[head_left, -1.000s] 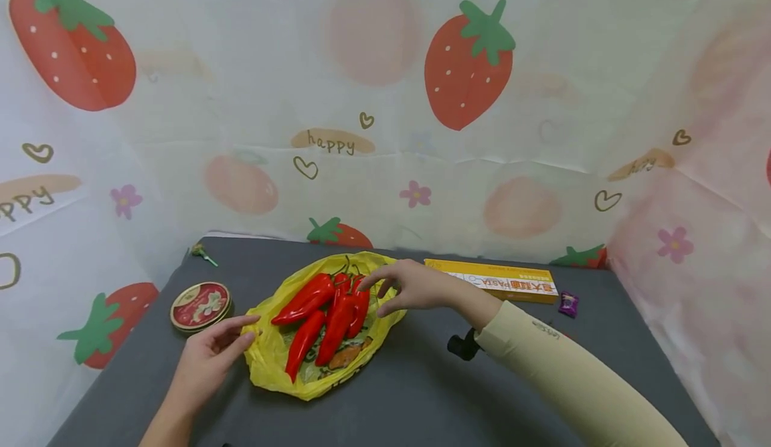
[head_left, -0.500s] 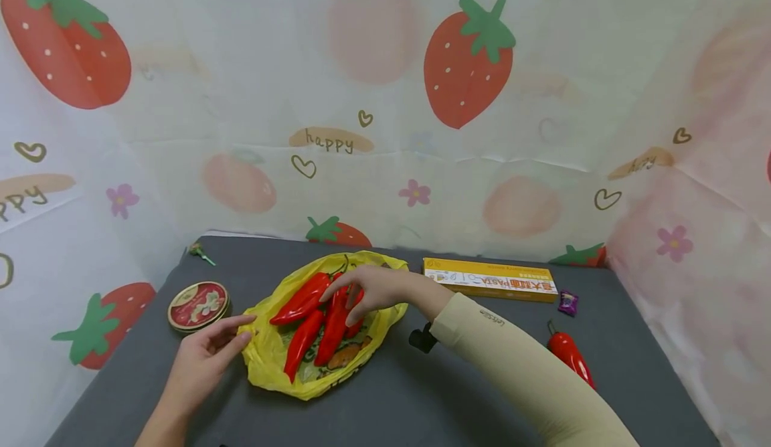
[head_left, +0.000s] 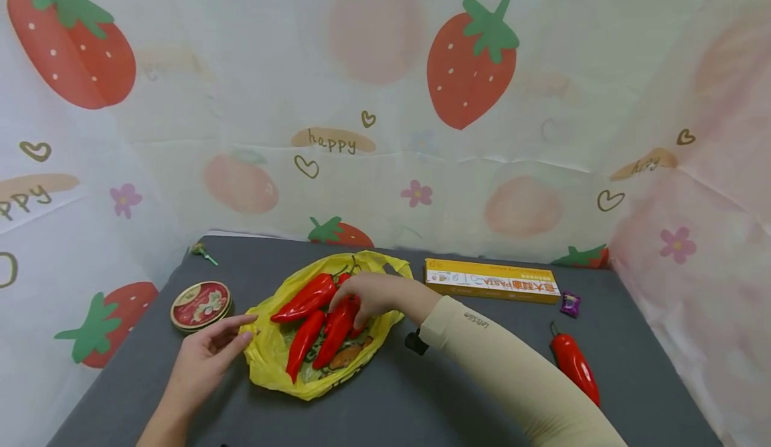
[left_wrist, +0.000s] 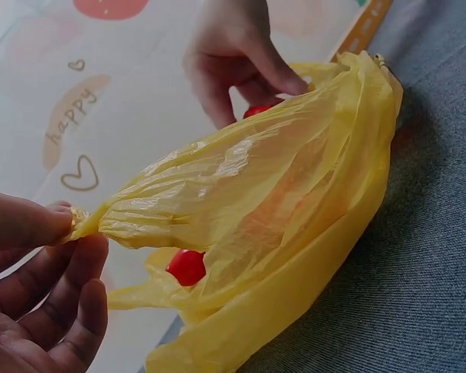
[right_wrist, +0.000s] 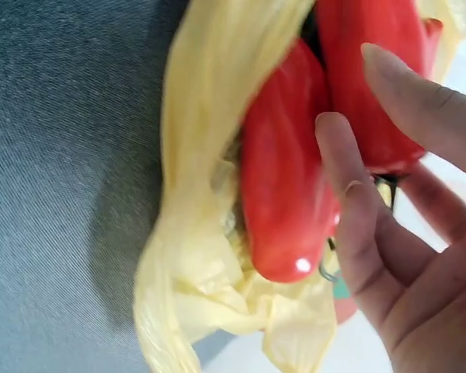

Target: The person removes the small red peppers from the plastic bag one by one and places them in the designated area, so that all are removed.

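Observation:
A yellow plastic bag (head_left: pixel 271 367) lies spread open on the grey table, holding several large red chili peppers (head_left: pixel 304 296). My left hand (head_left: pixel 207 360) pinches its left edge between thumb and fingers; in the left wrist view the bag (left_wrist: pixel 295 256) stretches from that pinch. My right hand (head_left: pixel 373 293) reaches into the bag from above, its fingers curled around the upper part of one chili pepper (head_left: pixel 337 333). In the right wrist view, the thumb and fingers of the right hand (right_wrist: pixel 419 272) are at two red peppers (right_wrist: pixel 283 171). Something brownish (head_left: pixel 345 356) lies beneath the peppers.
A single red chili pepper (head_left: pixel 575 367) lies on the table at the right. Behind it are a small purple wrapped packet (head_left: pixel 570 304) and a yellow pasta box (head_left: pixel 490 281). A round red tin (head_left: pixel 201 305) and a small green-stemmed item (head_left: pixel 203 253) are at the left.
My right hand has moved left and down from the bag's right side onto a pepper, which has shifted slightly. The moving sleeve uncovered the pepper at the right. The left hand stays put.

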A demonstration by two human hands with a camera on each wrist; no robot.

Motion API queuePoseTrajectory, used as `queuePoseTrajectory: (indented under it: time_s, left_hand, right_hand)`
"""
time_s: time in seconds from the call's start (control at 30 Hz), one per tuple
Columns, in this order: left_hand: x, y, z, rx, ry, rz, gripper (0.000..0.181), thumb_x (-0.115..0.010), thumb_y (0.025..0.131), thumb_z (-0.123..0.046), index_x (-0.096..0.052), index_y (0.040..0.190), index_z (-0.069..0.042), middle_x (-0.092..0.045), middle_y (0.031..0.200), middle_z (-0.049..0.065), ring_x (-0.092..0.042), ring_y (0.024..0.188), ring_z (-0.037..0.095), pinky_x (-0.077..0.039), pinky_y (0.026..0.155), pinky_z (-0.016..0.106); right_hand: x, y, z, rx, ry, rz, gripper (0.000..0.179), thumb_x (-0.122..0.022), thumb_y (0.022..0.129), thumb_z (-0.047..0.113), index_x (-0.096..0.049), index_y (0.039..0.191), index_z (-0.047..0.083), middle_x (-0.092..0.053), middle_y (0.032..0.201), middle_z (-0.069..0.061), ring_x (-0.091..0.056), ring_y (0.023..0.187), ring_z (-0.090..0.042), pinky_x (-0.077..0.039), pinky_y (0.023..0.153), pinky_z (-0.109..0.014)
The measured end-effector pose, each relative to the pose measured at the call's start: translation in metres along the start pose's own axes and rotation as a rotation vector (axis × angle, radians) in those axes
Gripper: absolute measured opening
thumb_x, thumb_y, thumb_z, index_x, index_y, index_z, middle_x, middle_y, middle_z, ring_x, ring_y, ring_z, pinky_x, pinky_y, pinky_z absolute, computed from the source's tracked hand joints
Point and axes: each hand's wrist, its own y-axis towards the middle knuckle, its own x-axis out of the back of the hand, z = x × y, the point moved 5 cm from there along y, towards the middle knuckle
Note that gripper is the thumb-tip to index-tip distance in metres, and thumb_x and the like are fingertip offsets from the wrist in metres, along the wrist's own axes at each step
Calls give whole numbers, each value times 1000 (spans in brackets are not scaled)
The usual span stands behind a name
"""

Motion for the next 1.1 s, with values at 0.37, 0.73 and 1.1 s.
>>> queuePoseTrajectory:
  time_s: [0.37, 0.73, 1.1]
  left_hand:
    - [-1, -1, -2, -39, -29, 3, 37, -67, 98, -30, -69, 129, -11, -70, 120, 11, -61, 89, 5, -55, 74, 19]
    - [1, -2, -3, -27, -22, -2, 37, -67, 98, -31, -68, 129, -10, -70, 120, 10, -60, 90, 5, -54, 74, 18]
    - [-2, -1, -1, -18, -8, 0, 37, -67, 98, -31, -68, 130, -11, -70, 116, 7, -59, 89, 6, -55, 73, 21]
  right_hand:
    - [15, -8, -5, 110, 106, -48, 29, -79, 88, 22, -77, 117, 23, -70, 116, 9, -60, 102, -6, -52, 81, -22]
    - [22, -29, -16, 192, 417, -50, 24, -68, 98, 22, -73, 118, 11, -71, 109, -1, -63, 95, -21, -54, 81, -33]
    - [17, -63, -35, 125, 636, -57, 30, -68, 95, 4, -67, 125, 4, -63, 126, -19, -63, 116, -40, -58, 88, -34]
